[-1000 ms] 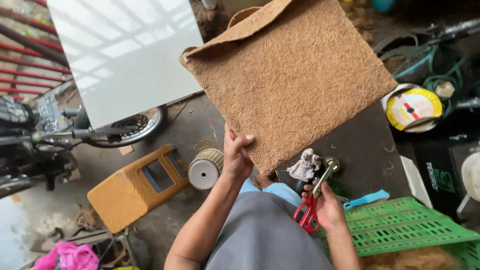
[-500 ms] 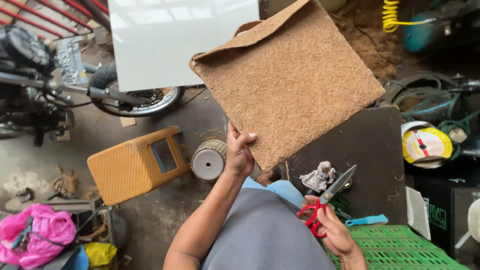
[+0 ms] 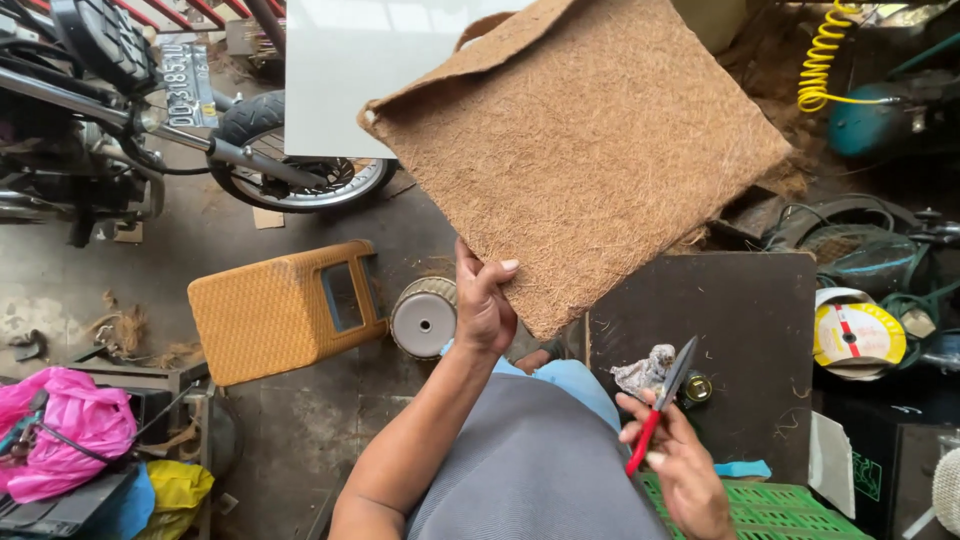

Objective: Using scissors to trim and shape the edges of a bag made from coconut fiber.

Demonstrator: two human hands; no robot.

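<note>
Gripping coir mat [image 3: 580, 150] by lower edge, left hand [image 3: 483, 305] below it; right hand [image 3: 675, 460] clasps red-handled scissors [image 3: 660, 405].

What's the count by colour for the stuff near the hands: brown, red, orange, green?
Brown: 1, coir mat held by left hand
Red: 1, red-handled snips in right hand
Orange: 1, woven stool
Green: 1, plastic crate
Total: 4

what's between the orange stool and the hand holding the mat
In the head view, a small round white pot sits on the floor between the orange stool and the left hand gripping the brown mat.
</note>
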